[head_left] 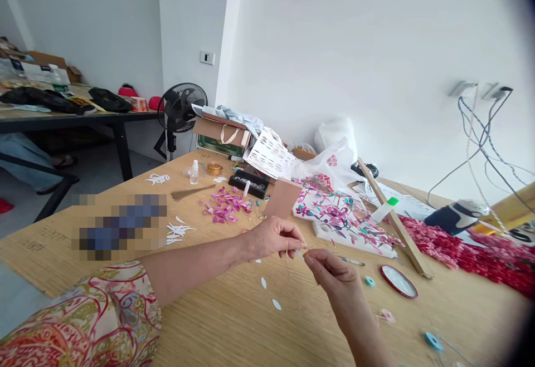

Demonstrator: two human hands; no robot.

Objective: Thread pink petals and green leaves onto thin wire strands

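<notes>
My left hand (276, 239) and my right hand (336, 273) meet over the table, both closed in a pinch. Between their fingertips shows a small white petal-shaped piece (299, 254). A thin thread (287, 267) hangs just below my left fingers; where its ends lie is hidden. On the wood below, two loose white petal pieces (263, 283) (276, 304) lie apart, and another (258, 261) is partly under my left wrist. Right of my hands are a metal tool (351, 261), seemingly tweezers, and a small teal spool (369, 281).
Pink petals (225, 204), white strips (179, 230) and a small bottle (194, 173) lie at left. Behind my hands stands a pinkish block (283, 199) beside flower sprigs (334, 211). A wooden bar (397, 222), round red-rimmed dish (398, 282) and red flower bundles (460, 250) occupy the right.
</notes>
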